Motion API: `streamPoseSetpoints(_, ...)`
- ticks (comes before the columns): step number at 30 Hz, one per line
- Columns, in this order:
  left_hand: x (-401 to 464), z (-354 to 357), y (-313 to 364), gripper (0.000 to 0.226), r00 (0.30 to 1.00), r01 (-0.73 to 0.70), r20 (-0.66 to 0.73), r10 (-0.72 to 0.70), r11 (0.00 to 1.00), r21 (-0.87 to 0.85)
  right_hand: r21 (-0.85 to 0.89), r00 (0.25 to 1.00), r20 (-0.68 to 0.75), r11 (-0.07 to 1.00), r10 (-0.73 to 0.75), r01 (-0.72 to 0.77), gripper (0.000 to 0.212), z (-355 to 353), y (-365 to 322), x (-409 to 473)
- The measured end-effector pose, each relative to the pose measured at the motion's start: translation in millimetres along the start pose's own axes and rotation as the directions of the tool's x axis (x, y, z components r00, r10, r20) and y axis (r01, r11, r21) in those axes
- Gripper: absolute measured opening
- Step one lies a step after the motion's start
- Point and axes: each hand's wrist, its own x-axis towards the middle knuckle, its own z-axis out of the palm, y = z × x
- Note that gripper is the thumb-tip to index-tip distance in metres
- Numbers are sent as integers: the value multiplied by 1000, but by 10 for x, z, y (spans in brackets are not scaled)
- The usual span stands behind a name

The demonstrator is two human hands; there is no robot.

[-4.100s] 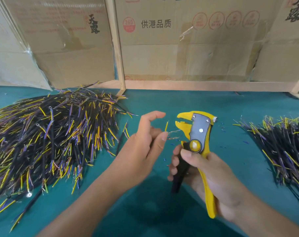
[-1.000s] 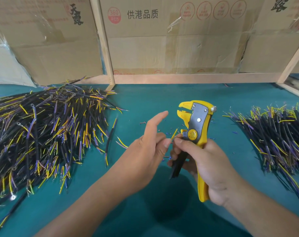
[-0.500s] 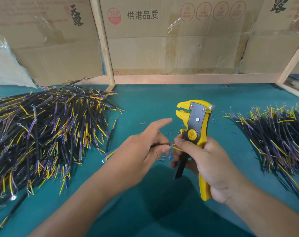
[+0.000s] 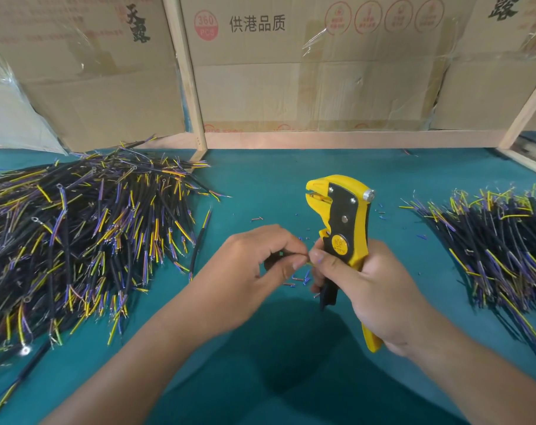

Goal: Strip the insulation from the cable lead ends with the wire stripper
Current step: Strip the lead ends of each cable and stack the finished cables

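- Fingers of the left hand (image 4: 254, 265) have curled in since a second ago: the forefinger that stuck out straight is now bent down, and thumb and forefinger pinch a short cable (image 4: 283, 256) whose yellow lead end pokes out toward the right thumb.
- Right hand (image 4: 374, 289) keeps its fist round the handles of the wire stripper (image 4: 343, 228), while its thumb has come across to meet the lead tip (it looks like twisting or tidying the bared strands, though the tip is too small to be sure).
- The stripper's head has stayed upright and away from the lead, so no cut is under way now; my reading is that one end is finished or being checked before the next goes into the tool.
- The cable sits between the two hands, low over the teal mat (image 4: 275, 185), well below the stripper's mouth.
- The stripper is hard yellow plastic with a dark metal side plate, two rivets and a round adjusting knob; its toothed mouth stands slightly apart.
- The pile on the left (image 4: 85, 240) is a dense heap of thin black-sheathed cables with yellow and purple leads, some with ring terminals; a smaller pile on the right (image 4: 499, 240) looks alike.
- Tiny insulation offcuts (image 4: 297, 279) litter the mat near the hands.
- Taped cardboard boxes (image 4: 291, 72) stand behind a pale wooden frame (image 4: 187, 81).
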Motion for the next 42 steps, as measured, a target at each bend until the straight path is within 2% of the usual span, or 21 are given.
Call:
streamPoseSetpoints(5, 5, -25, 22, 18, 979, -188, -15, 202, 934, 304, -125, 998, 43, 991, -45, 50, 17, -31, 4, 18)
streamPoseSetpoints(12, 19, 4, 10, 12, 979, -183, -34, 199, 946, 268, -185, 999, 34, 982, -41, 47, 17, -48, -9, 22)
streamPoseSetpoints(15, 18, 25, 10, 5, 989, -110, -74, 126, 976, 191, -245, 996, 2, 965, -90, 88, 17, -53, -22, 14)
streamPoseSetpoints(18, 13, 51, 16, 9, 996, 35, -88, -31, 998, 45, -365, 979, -14, 912, -205, 186, 20, -65, -44, -11)
streamPoseSetpoints(20, 9, 49, 5, 24, 990, 141, 4, -141, 989, -55, -479, 959, 9, 840, -284, 254, 18, -74, -62, -23)
streamPoseSetpoints(22, 2, 36, -11, 33, 976, 207, 94, -197, 972, -114, -584, 941, 30, 758, -338, 291, 26, -75, -61, -25)
streamPoseSetpoints(26, -4, 54, -2, 21, 977, 214, 40, -210, 952, -221, -668, 886, 8, 657, -463, 350, 16, -59, -62, -33)
streamPoseSetpoints(30, -2, 135, 44, 26, 979, 189, -11, -205, 924, -333, -747, 789, -25, 536, -614, 394, 14, -49, -42, -42)
streamPoseSetpoints(32, 4, 169, 69, 27, 976, 190, -31, -218, 907, -375, -768, 768, -16, 499, -640, 400, 16, -51, -25, -35)
streamPoseSetpoints(34, 6, 196, 66, 23, 974, 189, -44, -224, 901, -391, -746, 804, -36, 551, -593, 373, 16, -57, -11, -22)
streamPoseSetpoints(37, 13, 210, 67, 13, 968, 170, -102, -228, 901, -398, -561, 906, -119, 781, -406, 276, 14, -30, -6, -18)
streamPoseSetpoints(40, 15, 206, 72, 10, 962, 130, -188, -197, 939, -320, -222, 977, -149, 968, -150, 115, 23, 32, -22, -23)
streamPoseSetpoints(41, 16, 202, 73, 9, 963, 100, -219, -159, 961, -258, -44, 990, -135, 999, -36, 30, 22, 42, -31, -16)
streamPoseSetpoints(42, 22, 192, 80, 8, 964, 60, -244, -103, 982, -177, 156, 993, -87, 985, 84, -70, 20, 42, -40, -6)
